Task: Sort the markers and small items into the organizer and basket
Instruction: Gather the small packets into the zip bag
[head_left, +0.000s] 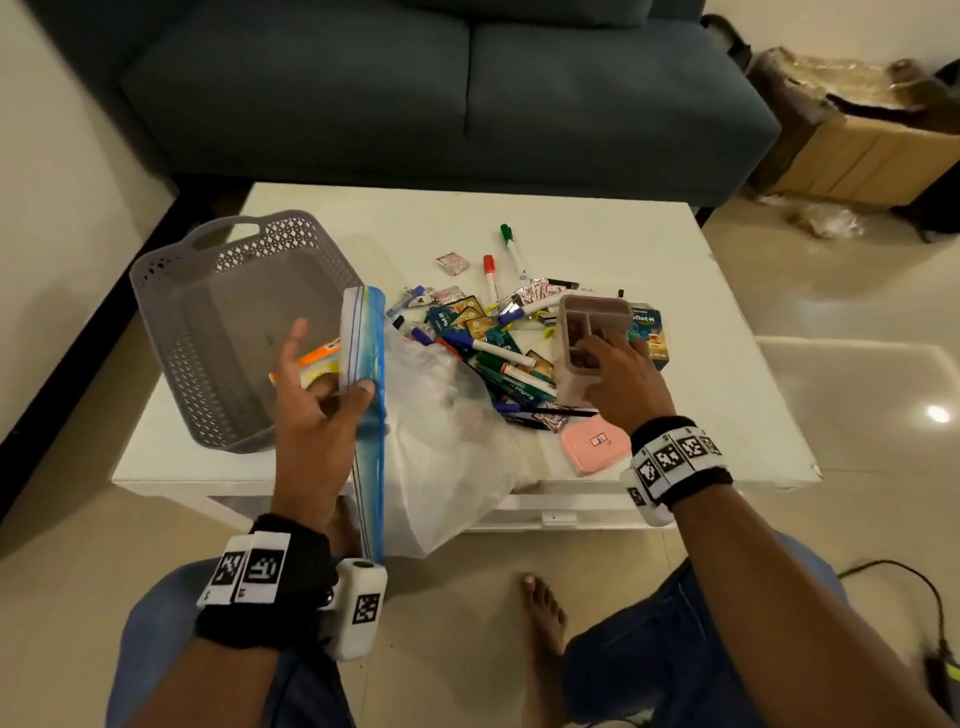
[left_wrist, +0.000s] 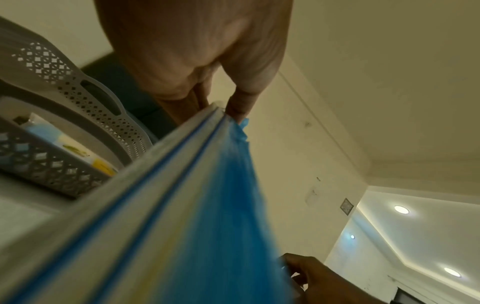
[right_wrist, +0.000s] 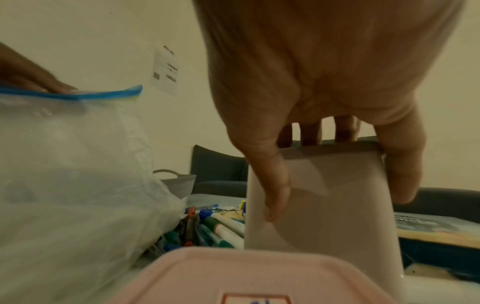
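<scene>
Markers lay unsorted at table centre | right hand gripped organizer, 3 o'clock | left hand pinched bag | basket, 9 o'clock, nearly empty.

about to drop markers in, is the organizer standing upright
Upright: the organizer stands on the table, openings up, right hand gripping its rim.

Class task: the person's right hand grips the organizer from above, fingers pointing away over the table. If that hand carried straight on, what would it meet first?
Probably the blue box lying just beyond the organizer that the right hand grips; depth is unclear.
</scene>
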